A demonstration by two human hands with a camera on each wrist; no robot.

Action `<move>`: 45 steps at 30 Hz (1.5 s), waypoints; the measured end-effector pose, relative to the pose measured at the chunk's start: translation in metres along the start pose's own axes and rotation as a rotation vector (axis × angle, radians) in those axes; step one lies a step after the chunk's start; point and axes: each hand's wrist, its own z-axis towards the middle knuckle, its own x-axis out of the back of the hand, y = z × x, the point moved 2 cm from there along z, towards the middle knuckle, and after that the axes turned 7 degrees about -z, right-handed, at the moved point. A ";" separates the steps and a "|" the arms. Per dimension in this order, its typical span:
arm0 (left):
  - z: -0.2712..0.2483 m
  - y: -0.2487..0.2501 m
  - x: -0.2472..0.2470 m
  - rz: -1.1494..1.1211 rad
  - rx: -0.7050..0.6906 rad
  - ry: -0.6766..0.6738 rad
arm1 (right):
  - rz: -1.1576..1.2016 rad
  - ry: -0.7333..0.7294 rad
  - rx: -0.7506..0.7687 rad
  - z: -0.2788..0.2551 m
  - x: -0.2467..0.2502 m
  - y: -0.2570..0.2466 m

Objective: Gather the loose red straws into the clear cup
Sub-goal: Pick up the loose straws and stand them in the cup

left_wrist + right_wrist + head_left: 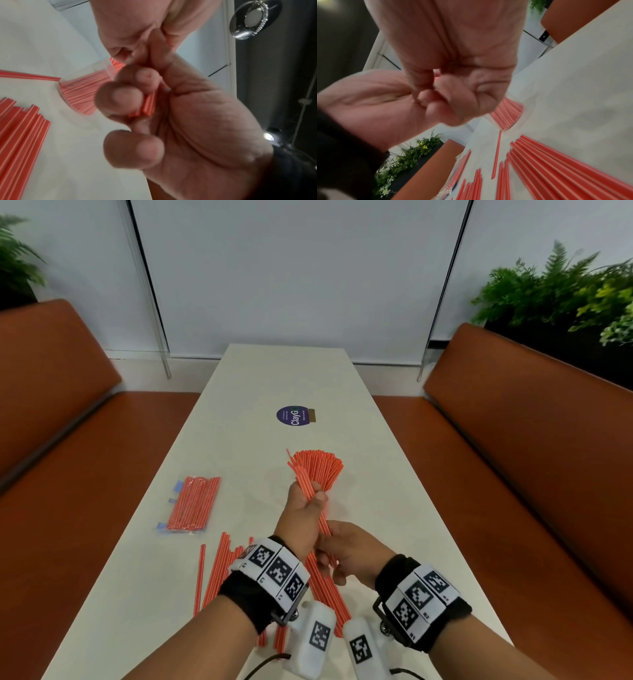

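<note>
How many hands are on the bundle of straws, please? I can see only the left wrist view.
Observer: Both. In the head view the left hand grips the bundle higher up, and the right hand holds its lower end.
Operator: Is anything on the table besides the cup and the loose straws?
Observer: Yes, a clear packet of straws lies at the left, just beyond the loose ones.
Operator: And farther away?
Observer: A round purple sticker sits in the middle of the tabletop.
</note>
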 end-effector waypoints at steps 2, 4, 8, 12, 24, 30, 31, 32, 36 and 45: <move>-0.001 0.004 -0.003 0.001 -0.025 -0.031 | 0.004 -0.026 -0.004 -0.001 -0.002 -0.001; 0.003 0.010 -0.002 -0.076 -0.057 0.005 | 0.099 -0.053 -0.002 -0.002 -0.004 -0.001; 0.018 0.028 0.008 -0.260 -0.160 0.091 | 0.346 -0.114 -0.002 -0.003 -0.007 -0.002; 0.019 0.034 0.007 -0.179 -0.271 0.080 | 0.374 -0.139 0.008 0.000 -0.004 -0.002; 0.010 0.019 0.004 -0.275 -0.178 0.201 | 0.289 0.080 0.020 0.005 -0.005 0.004; 0.011 0.015 0.021 -0.064 -0.182 0.225 | 0.068 0.213 0.044 -0.003 0.010 -0.007; 0.013 0.015 0.025 -0.006 -0.162 0.230 | -0.026 0.211 0.031 -0.005 0.013 -0.010; 0.015 0.015 0.030 0.038 -0.123 0.224 | -0.136 0.194 0.018 -0.007 0.017 -0.013; 0.021 0.012 0.037 0.377 -0.014 0.071 | -0.517 0.105 -0.007 -0.009 0.026 -0.025; 0.014 -0.008 0.033 -0.052 0.461 0.046 | 0.252 0.500 0.265 -0.003 0.034 -0.044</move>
